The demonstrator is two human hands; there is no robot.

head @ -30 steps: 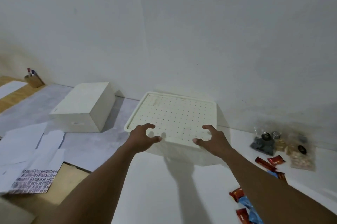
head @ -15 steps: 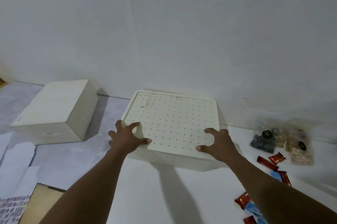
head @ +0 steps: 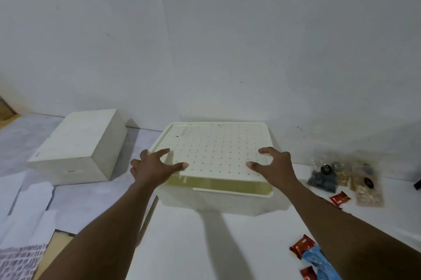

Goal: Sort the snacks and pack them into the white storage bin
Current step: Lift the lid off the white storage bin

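The white storage bin (head: pixel 218 201) stands on the table against the wall. Its perforated white lid (head: pixel 216 147) is tilted, front edge raised, with a gap showing the inside of the bin. My left hand (head: pixel 155 169) grips the lid's front left corner, thumb on top. At the front right corner my right hand (head: pixel 276 169) holds it the same way. Snacks lie to the right: clear bags of nuts and dark pieces (head: pixel 341 176), red wrapped snacks (head: pixel 340 197) and a blue packet (head: pixel 319 263) near my right forearm.
A closed white box (head: pixel 77 147) sits to the left of the bin, by the wall. Loose white papers (head: pixel 27 206) and a patterned sheet (head: pixel 18 261) lie at the front left. The wall rises right behind the bin.
Both hands have taken hold of the lid's front corners and raised its front edge, opening a gap over the bin. The view has shifted right and closer.
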